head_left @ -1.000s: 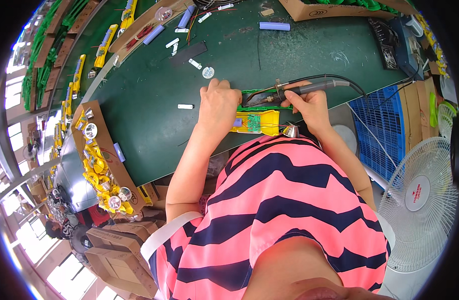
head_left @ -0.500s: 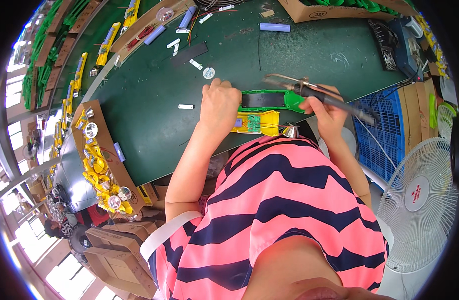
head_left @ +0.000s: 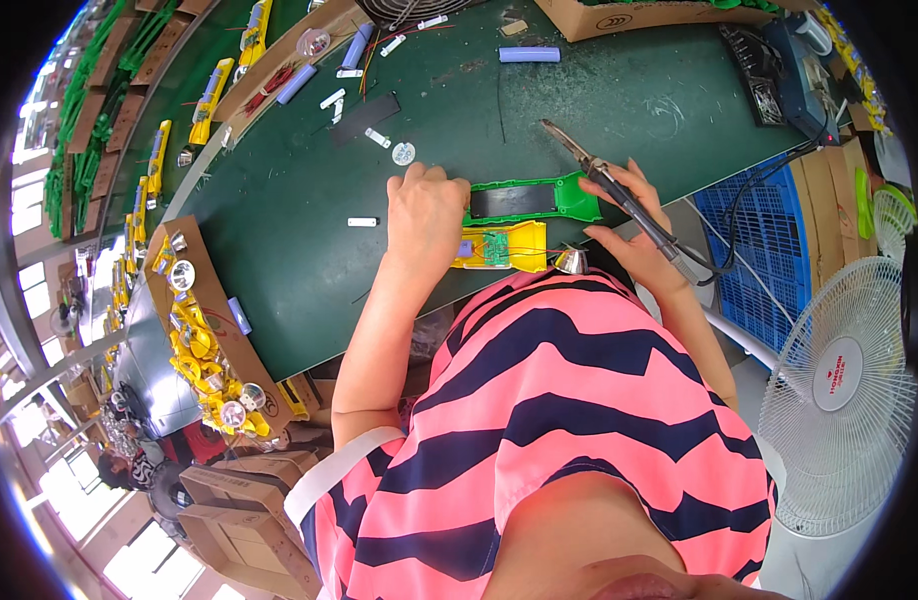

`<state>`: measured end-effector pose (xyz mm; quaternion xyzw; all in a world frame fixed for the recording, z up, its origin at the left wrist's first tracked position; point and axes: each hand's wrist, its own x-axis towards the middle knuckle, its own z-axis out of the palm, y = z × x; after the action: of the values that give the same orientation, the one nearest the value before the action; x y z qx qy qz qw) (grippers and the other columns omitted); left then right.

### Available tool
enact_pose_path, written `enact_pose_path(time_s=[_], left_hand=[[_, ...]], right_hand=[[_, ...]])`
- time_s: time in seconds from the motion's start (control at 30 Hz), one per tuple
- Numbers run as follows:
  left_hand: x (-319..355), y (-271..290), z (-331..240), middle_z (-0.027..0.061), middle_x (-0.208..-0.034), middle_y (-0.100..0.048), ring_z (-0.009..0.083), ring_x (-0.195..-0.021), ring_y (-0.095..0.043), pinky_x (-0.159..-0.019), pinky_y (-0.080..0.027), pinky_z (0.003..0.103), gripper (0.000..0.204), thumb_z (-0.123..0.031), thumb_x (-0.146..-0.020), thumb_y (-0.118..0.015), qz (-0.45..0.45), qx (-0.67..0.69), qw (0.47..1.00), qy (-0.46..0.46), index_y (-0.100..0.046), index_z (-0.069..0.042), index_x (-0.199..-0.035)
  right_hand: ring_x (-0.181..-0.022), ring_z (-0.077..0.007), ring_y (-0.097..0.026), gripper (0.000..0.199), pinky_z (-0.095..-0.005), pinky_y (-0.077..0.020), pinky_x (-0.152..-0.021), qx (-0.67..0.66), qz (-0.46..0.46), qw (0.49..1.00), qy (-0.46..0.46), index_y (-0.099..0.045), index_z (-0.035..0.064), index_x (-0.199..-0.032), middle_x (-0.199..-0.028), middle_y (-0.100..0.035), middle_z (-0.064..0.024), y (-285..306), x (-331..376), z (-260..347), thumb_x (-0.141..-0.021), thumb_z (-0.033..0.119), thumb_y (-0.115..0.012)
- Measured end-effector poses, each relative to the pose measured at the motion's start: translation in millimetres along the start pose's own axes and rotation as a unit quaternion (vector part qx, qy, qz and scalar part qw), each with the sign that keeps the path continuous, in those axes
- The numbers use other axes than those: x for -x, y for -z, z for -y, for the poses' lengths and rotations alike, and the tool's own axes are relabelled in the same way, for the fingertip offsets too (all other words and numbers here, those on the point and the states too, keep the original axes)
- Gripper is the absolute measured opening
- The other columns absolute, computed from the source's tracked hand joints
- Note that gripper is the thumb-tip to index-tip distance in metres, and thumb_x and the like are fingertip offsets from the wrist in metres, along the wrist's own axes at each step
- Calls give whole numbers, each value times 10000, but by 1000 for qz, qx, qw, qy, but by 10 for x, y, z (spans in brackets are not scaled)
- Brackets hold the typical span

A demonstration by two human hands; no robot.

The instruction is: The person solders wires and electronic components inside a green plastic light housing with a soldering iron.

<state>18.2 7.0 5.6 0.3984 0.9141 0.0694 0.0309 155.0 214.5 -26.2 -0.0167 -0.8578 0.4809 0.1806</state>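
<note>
- We see the dark green, flat tabletop (head_left: 299,240) brightly and fairly evenly lit.
- White, rectangular windows (head_left: 154,560) at lower left burn out to blank glare.
- Shiny silver, cup-shaped reflectors (head_left: 182,275) catch bright glints.
- We find the slim, dark-handled soldering iron (head_left: 635,209) reasonably sharp.
- Fisheye curvature bends straight edges; black corners close in, and blue fringing lines the left rim.

The top (head_left: 604,370) is pink with jagged navy stripes (head_left: 574,412); the short left sleeve (head_left: 345,510) has a white band (head_left: 341,468).
</note>
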Motion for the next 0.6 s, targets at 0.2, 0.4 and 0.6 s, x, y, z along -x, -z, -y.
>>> enact_pose_path(time_s=[0.2, 0.4, 0.6], left_hand=[[23, 60, -2, 69, -650, -533, 238, -731, -507, -640, -372, 358, 50, -80, -637, -598, -10, 4, 1000, 4, -647, -78, -651], [83, 395, -221, 74, -745, -527, 244, -754, -489, -673, -384, 348, 110, -56, -678, -595, -62, 224, 971, -54, -653, -69, -771], [240, -65, -468, 58, -919, -548, 218, -819, -516, -687, -389, 328, 222, -43, -644, -553, -120, 62, 985, -105, -634, -65, -850]], right_hand=[[-1076, -203, -484, 507, -427, -243, -1025, 45, 22, 999, 18, -461, 58, -1131, -1095, -571, -11, 17, -30, -10, -671, 81, -674], [-1041, -198, -512, 517, -419, -241, -1028, 31, 14, 999, 20, -430, 41, -1141, -1067, -586, -16, 6, -21, -87, -681, 69, -664], [-1045, -198, -512, 535, -417, -230, -1033, 15, 21, 999, 27, -407, 32, -1147, -1076, -584, -32, 4, -39, -60, -679, 54, -664]])
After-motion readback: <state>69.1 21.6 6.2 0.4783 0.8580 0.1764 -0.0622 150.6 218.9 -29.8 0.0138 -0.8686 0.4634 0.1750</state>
